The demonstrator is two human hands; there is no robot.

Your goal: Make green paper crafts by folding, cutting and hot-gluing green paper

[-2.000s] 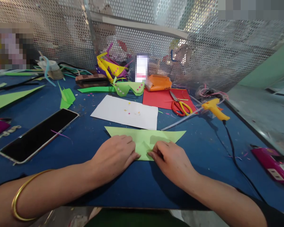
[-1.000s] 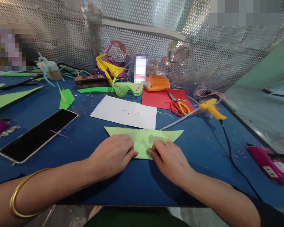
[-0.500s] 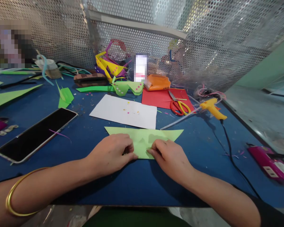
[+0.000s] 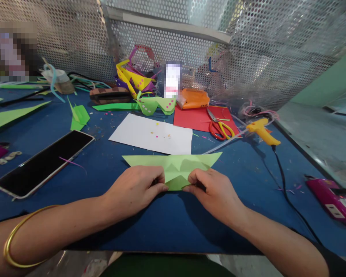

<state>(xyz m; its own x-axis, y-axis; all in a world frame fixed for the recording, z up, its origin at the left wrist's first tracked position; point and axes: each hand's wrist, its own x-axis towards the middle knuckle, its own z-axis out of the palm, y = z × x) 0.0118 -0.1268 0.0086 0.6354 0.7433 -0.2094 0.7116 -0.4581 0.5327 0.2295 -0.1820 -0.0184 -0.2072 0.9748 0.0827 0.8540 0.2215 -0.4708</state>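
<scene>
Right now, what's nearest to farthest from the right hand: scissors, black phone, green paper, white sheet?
In the head view:
1. Green paper: in the right hand.
2. White sheet: just beyond.
3. Scissors: farther ahead.
4. Black phone: far left.

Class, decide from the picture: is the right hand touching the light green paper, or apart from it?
Touching. The head view shows the right hand holding the light green paper near its front edge, thumb and curled fingers against it, no gap.
</scene>
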